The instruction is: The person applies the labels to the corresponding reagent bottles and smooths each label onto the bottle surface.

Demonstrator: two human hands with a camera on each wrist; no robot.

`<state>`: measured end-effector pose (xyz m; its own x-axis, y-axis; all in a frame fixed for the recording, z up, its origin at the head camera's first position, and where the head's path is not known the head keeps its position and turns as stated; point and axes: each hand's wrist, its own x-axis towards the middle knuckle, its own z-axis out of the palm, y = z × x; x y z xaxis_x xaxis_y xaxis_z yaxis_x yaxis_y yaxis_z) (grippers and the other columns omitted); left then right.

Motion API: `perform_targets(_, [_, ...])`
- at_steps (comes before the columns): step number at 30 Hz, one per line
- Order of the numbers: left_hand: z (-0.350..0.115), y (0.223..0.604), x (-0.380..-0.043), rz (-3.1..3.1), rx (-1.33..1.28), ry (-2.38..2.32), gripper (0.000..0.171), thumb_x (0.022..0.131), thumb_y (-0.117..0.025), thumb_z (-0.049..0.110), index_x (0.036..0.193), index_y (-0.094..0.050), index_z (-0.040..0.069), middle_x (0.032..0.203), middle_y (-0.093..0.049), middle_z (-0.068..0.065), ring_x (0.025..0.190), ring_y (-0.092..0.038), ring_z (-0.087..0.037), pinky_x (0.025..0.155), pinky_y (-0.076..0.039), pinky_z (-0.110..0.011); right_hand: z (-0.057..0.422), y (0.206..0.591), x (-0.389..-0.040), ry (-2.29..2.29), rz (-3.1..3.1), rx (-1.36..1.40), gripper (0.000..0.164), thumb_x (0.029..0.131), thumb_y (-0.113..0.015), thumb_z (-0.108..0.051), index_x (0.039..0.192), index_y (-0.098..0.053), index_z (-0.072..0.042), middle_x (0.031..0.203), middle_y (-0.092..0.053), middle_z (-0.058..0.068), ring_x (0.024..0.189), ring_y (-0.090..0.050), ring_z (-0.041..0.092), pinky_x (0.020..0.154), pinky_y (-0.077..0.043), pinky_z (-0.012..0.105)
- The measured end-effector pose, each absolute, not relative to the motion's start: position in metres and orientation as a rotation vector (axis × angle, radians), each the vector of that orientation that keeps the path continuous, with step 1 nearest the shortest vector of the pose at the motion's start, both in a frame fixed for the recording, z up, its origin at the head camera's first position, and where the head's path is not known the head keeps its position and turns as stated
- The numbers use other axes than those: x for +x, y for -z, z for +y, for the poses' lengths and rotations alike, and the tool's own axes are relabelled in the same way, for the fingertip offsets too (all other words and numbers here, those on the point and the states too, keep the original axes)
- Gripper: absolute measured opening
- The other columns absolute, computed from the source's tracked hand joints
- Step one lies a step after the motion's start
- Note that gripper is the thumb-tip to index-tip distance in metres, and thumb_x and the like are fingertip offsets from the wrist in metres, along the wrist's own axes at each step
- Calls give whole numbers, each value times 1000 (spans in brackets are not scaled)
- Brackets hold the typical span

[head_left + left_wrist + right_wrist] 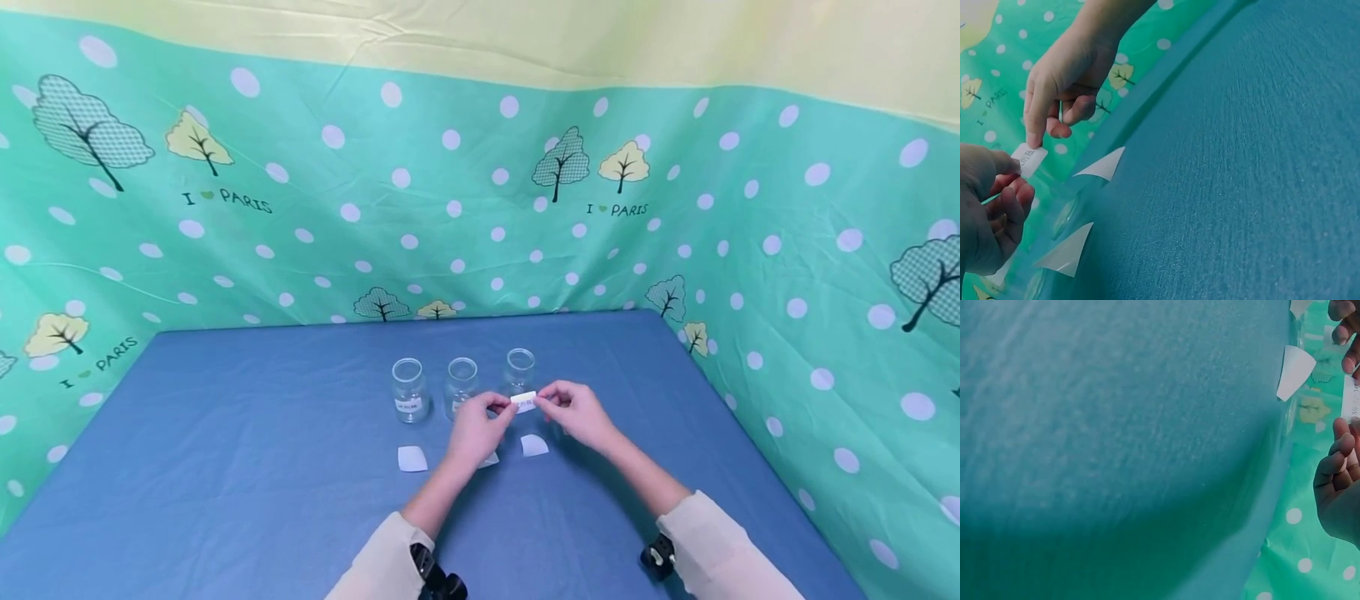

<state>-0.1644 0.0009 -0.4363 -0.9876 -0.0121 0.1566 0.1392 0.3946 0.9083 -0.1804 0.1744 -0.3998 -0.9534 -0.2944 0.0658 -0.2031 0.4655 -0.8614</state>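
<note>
A small white label with printed characters is held up by its two ends. My left hand pinches its left end and my right hand pinches the right end. In the left wrist view, thumb and fingers meet at opposite ends of the label. Just behind it stands a clear glass jar, lower part partly hidden by the label and fingers. The middle jar has a white label partly covered by my left hand. The left jar bears a white printed label on its front.
Pieces of white paper lie in front of the jars: one at the left, one partly under my left forearm, one at the right. A blue cloth covers the table. A patterned green curtain hangs behind and at the sides.
</note>
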Motion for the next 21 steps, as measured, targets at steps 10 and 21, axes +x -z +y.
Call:
perform_targets(10, [7, 434, -168, -2586, -103, 1313, 13, 86, -67, 23, 88, -70, 11, 75, -65, 2, 65, -53, -9, 61, -42, -22, 184, 427, -198, 1539, 2590, -452, 18, 89, -63, -14, 94, -64, 4, 71, -61, 25, 43, -42, 7, 38, -38, 23])
perform_targets(21, [9, 438, -171, -2644, -159, 929, 12, 86, -65, 26, 85, -70, 16, 74, -62, 4, 65, -58, -11, 58, -45, -27, 181, 432, -204, 1471, 2654, -426, 14, 90, -62, -16, 92, -63, -2, 67, -62, 14, 45, -46, 10, 41, -41, 25])
